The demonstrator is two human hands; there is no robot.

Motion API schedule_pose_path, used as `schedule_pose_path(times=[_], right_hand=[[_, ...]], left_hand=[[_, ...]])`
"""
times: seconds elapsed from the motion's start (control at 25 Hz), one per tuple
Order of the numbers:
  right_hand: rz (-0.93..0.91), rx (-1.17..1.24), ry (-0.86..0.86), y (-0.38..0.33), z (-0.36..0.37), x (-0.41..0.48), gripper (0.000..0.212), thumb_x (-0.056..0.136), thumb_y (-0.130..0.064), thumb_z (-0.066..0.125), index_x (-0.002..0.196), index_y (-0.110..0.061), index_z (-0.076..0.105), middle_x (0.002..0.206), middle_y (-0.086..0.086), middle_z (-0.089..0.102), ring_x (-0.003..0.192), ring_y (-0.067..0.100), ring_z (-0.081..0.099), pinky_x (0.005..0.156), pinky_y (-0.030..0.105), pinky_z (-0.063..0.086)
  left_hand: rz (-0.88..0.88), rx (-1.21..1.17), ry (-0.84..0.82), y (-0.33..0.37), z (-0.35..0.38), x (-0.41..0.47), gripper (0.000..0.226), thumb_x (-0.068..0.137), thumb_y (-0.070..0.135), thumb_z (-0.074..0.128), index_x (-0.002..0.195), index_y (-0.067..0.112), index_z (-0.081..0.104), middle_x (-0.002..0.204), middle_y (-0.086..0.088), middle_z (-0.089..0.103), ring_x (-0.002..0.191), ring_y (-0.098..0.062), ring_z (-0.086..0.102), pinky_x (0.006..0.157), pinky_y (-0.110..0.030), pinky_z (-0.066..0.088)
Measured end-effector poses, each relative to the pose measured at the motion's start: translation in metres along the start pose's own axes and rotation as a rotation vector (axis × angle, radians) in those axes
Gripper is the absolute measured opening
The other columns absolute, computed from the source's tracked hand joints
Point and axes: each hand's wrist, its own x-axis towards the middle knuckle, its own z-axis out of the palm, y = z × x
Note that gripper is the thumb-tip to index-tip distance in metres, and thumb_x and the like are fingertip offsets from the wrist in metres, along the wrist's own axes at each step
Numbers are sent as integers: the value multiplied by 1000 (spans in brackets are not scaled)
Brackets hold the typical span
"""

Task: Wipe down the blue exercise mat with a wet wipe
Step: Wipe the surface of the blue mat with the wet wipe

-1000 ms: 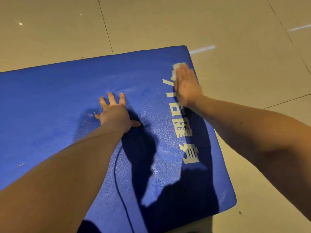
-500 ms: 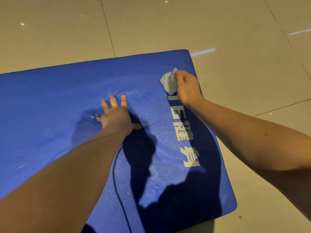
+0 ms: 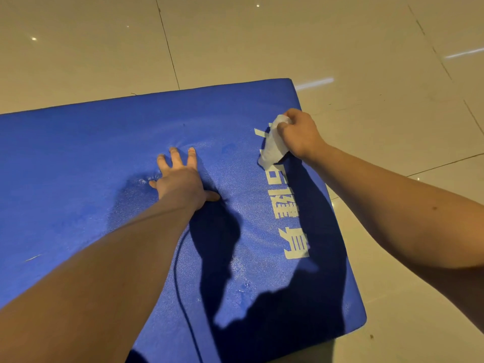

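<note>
- On the pale tiled floor [image 3: 392, 61] lies the blue exercise mat [image 3: 78, 166], white lettering [image 3: 290, 210] printed along its right side.
- Left hand [image 3: 180, 179] — fingers spread and straight — presses flat on the mat's middle.
- Right hand [image 3: 301, 134] grips the white wet wipe [image 3: 272, 148], fingers and thumb curled round its top end near the mat's far right corner.
- The wipe hangs crumpled — its lower end at the mat's surface, over the lettering.
- Dark arm shadows fall across the mat's near part.
</note>
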Motion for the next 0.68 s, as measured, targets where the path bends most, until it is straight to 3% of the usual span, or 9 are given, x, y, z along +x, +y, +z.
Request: schedule_pose_path(times=[0.08, 0.16, 0.28, 0.36, 0.48, 0.56, 0.6, 0.68], right_hand=[[-47, -167, -5, 5, 2, 4, 14, 97, -19, 50, 100, -8, 58, 97, 11, 60, 89, 29, 55, 69, 29, 37], [-76, -293, 31, 11, 8, 5, 28, 98, -28, 55, 118, -9, 60, 116, 14, 62, 100, 32, 60, 76, 34, 45], [-118, -407, 183, 17, 18, 2, 49, 91, -33, 67, 133, -14, 50, 131, 14, 47, 113, 33, 52, 79, 42, 53], [-229, -445, 288, 18, 20, -4, 45, 87, -28, 71, 126, -13, 53, 129, 14, 45, 117, 32, 45, 69, 39, 51], [-411, -378, 329, 21, 20, -16, 20, 90, -16, 66, 109, -10, 61, 121, 13, 50, 112, 31, 45, 59, 34, 44], [-488, -390, 272, 30, 24, -25, 15, 94, -16, 61, 105, -7, 67, 119, 13, 55, 112, 34, 47, 70, 41, 51], [-491, -448, 217, 35, 27, -28, 22, 96, -21, 58, 110, -8, 69, 125, 15, 55, 117, 37, 46, 83, 47, 51], [-410, -658, 79, 42, 33, -35, 43, 103, -38, 40, 134, -15, 59, 148, 21, 42, 135, 44, 33, 112, 52, 33]], left_hand=[[-4, -1, -8, 1, -1, 0, 139, 61, 79, 77, 158, 36, -13, 166, -1, -18, 152, -37, -11, 109, -64, 37], [-4, 0, -6, 1, -1, 0, 139, 61, 79, 76, 158, 36, -13, 166, -1, -18, 152, -37, -11, 109, -63, 37], [2, -6, 10, 0, 0, -1, 138, 61, 79, 77, 159, 36, -12, 166, -1, -16, 152, -38, -10, 109, -63, 38], [3, -3, 11, -1, 1, 0, 138, 61, 79, 76, 159, 36, -12, 166, -1, -16, 152, -38, -10, 109, -63, 38], [2, 2, 13, -1, 1, 1, 138, 61, 79, 77, 159, 36, -11, 166, 0, -15, 152, -37, -9, 109, -63, 38], [1, 7, 19, -1, 1, 1, 139, 60, 79, 77, 159, 37, -11, 165, -1, -15, 151, -38, -8, 108, -62, 39], [2, 8, 22, -1, 1, 1, 139, 60, 80, 77, 159, 36, -11, 165, -1, -14, 151, -38, -7, 108, -62, 40], [4, 8, 27, -2, 2, 1, 139, 59, 80, 77, 159, 36, -10, 165, -1, -14, 151, -38, -7, 108, -62, 40]])
